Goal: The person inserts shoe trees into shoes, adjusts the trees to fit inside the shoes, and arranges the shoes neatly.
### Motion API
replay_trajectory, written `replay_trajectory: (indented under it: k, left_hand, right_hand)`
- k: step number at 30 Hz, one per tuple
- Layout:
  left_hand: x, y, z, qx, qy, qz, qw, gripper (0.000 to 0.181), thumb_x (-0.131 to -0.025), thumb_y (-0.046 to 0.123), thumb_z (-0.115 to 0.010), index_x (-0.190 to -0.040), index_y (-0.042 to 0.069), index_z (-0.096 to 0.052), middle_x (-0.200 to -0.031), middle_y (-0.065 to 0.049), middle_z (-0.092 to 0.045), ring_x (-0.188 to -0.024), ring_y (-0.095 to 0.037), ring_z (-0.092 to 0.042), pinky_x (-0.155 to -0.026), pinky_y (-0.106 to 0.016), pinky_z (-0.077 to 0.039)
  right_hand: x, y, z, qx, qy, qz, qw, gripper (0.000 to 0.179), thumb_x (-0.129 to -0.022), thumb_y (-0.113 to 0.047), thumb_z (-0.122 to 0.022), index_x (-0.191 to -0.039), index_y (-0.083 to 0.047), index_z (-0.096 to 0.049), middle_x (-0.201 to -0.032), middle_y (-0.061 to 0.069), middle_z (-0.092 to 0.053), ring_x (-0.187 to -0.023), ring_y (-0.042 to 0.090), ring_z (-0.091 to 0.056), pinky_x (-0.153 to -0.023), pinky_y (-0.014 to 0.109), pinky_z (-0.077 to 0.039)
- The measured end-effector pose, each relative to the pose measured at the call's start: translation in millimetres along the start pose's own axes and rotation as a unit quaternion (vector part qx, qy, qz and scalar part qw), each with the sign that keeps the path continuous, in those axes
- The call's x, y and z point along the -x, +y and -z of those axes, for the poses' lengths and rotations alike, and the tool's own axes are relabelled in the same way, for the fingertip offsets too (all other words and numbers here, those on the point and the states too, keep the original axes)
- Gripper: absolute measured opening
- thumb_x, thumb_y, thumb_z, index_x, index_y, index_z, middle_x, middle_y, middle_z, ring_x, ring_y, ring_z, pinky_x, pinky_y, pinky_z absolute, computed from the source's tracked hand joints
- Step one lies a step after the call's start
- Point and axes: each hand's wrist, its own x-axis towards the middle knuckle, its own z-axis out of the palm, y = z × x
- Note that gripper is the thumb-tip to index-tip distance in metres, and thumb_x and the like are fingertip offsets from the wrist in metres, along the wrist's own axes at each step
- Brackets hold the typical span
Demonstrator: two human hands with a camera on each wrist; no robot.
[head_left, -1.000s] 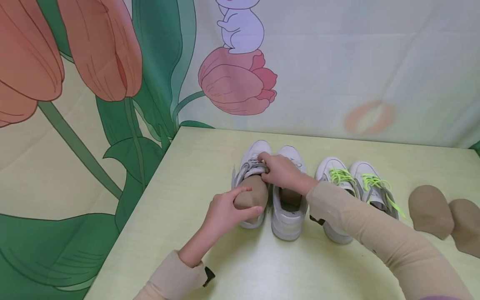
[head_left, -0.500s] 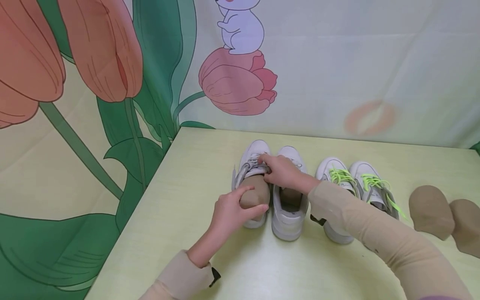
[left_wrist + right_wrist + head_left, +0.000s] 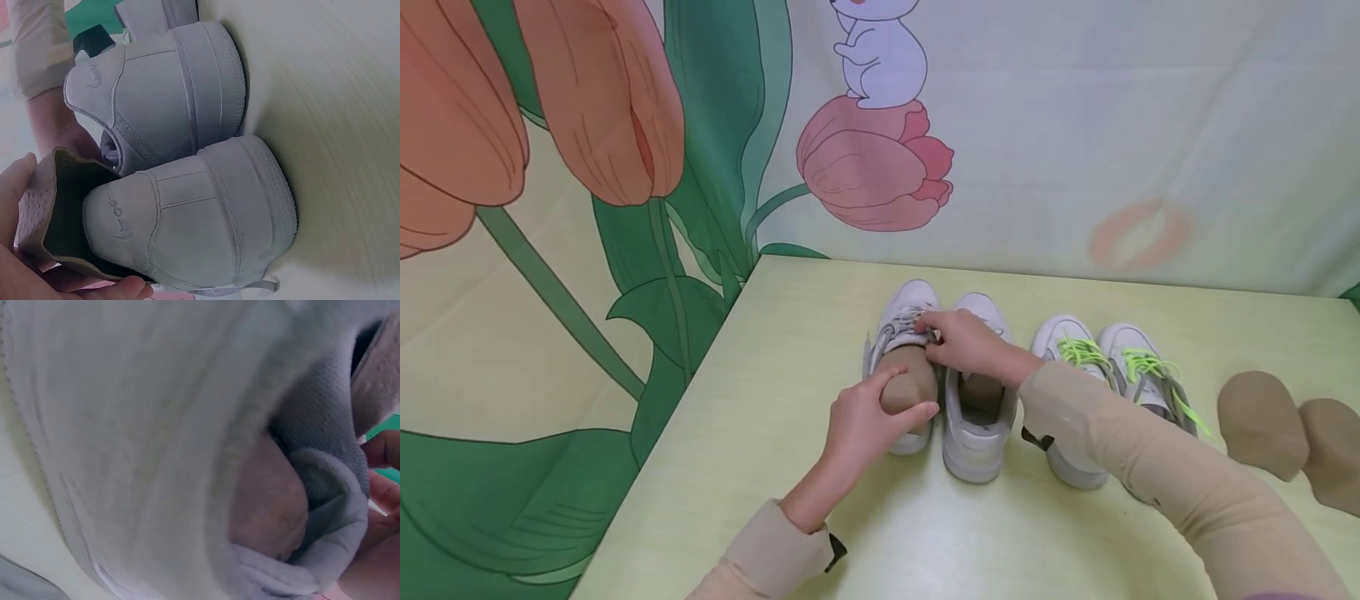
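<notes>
A white sneaker [image 3: 917, 298] with grey laces stands at the left of the row, its heel toward me. Out of its opening sticks a brown moulded shoe insert [image 3: 910, 377]; the left wrist view shows the hollow, open end of this insert [image 3: 39, 215] above the heel. My left hand [image 3: 861, 429] grips that end between thumb and fingers. My right hand [image 3: 970, 343] pinches the sneaker's tongue area by the laces, though its fingertips are partly hidden. Beneath my right hand is the matching sneaker [image 3: 973, 454], with a brown insert [image 3: 981, 392] inside.
To the right stand two white sneakers with neon-yellow laces [image 3: 1082, 352], partly covered by my right sleeve [image 3: 1120, 442]. Two more brown inserts [image 3: 1261, 423] lie at the right of the pale table [image 3: 760, 400]. A printed tulip backdrop [image 3: 880, 167] hangs behind the table's far edge.
My left hand has shifted slightly right, and the insert and the sneaker's heel have swung a little the same way. My right hand has stayed almost in place at the laces.
</notes>
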Motion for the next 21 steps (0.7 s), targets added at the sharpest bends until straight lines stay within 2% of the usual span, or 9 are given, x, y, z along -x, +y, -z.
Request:
replay_trajectory:
  k: [4,9,14,18,21]
  left_hand:
    - [1.1,-0.6,0.1,-0.003,-0.004,-0.001,1.0,0.063,-0.067,0.056,-0.065,-0.118,0.02,-0.055,-0.111,-0.006,-0.062,-0.095,-0.024,-0.06,-0.072,-0.035,-0.046]
    - [2.1,-2.0,-1.0,0.015,-0.005,-0.028,0.9995,0.069,-0.068,0.051,-0.068,-0.127,0.022,-0.046,-0.123,-0.001,-0.054,-0.11,-0.022,-0.052,-0.084,-0.043,-0.043]
    - [3.8,-1.1,-3.1,0.019,0.013,-0.087,0.996,0.076,-0.069,0.043,-0.071,-0.133,0.02,-0.037,-0.13,0.0,-0.047,-0.116,-0.02,-0.048,-0.087,-0.043,-0.042]
    - [4.4,1.0,-4.7,0.009,0.023,-0.139,0.99,0.069,-0.071,0.038,-0.071,-0.13,0.015,-0.042,-0.133,-0.002,-0.045,-0.12,-0.019,-0.045,-0.088,-0.041,-0.043]
    - [5.1,1.7,-6.1,0.003,0.025,-0.151,0.9883,0.063,-0.072,0.035,-0.07,-0.125,0.012,-0.046,-0.13,-0.004,-0.048,-0.12,-0.019,-0.044,-0.089,-0.041,-0.042]
  right_hand:
    - [-2.4,-0.3,-0.6,0.017,0.006,0.009,0.9998,0.026,-0.081,-0.017,-0.057,-0.104,-0.006,-0.061,-0.097,0.008,-0.064,-0.073,0.017,-0.054,-0.069,0.03,-0.045]
    - [-5.3,-0.8,-3.9,0.105,0.04,0.063,0.9917,0.022,-0.084,-0.021,-0.058,-0.099,-0.006,-0.063,-0.095,0.006,-0.065,-0.084,0.018,-0.059,-0.075,0.033,-0.047]
    - [-5.7,-3.3,-3.3,0.161,0.058,0.113,0.9788,0.007,-0.082,-0.014,-0.058,-0.078,-0.008,-0.061,-0.077,0.003,-0.061,-0.065,0.015,-0.052,-0.063,0.029,-0.044]
    - [-6.1,-3.7,-0.3,0.168,0.051,0.134,0.9754,0.011,-0.077,-0.007,-0.058,-0.067,-0.009,-0.054,-0.067,0.001,-0.053,-0.058,0.013,-0.041,-0.058,0.027,-0.039]
    - [-6.5,-1.8,0.1,0.171,0.046,0.142,0.974,0.013,-0.077,-0.006,-0.057,-0.065,-0.01,-0.053,-0.065,0.001,-0.052,-0.057,0.013,-0.04,-0.058,0.028,-0.039]
